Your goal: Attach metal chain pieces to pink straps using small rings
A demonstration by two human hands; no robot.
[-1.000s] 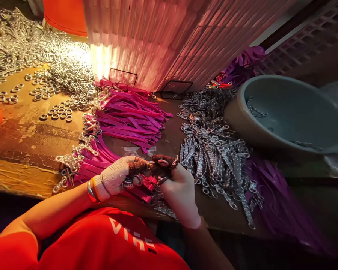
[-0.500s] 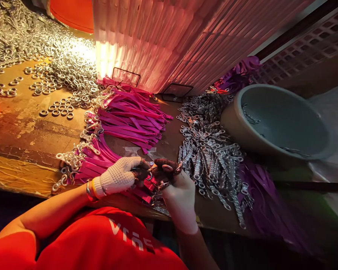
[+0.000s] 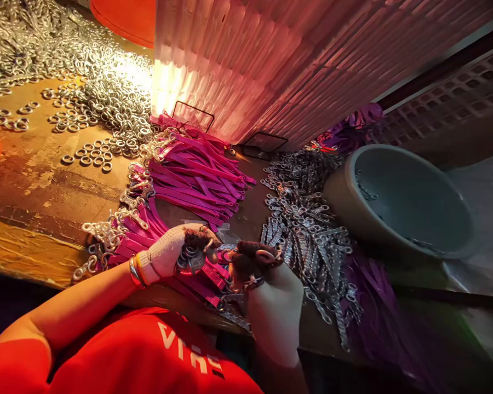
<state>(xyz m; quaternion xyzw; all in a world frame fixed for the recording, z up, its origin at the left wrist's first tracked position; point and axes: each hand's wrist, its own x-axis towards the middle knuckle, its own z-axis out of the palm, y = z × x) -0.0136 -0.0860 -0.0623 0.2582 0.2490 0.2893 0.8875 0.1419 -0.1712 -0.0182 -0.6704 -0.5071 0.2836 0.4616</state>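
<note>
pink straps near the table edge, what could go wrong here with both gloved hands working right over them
1. The pink straps and their metal clips lie at the table edge; a nudge from the left hand might push some off.
2. The left hand cups several metal rings; loosening could drop them.
3. The chain pile beside the right hand could snag its glove.
</note>
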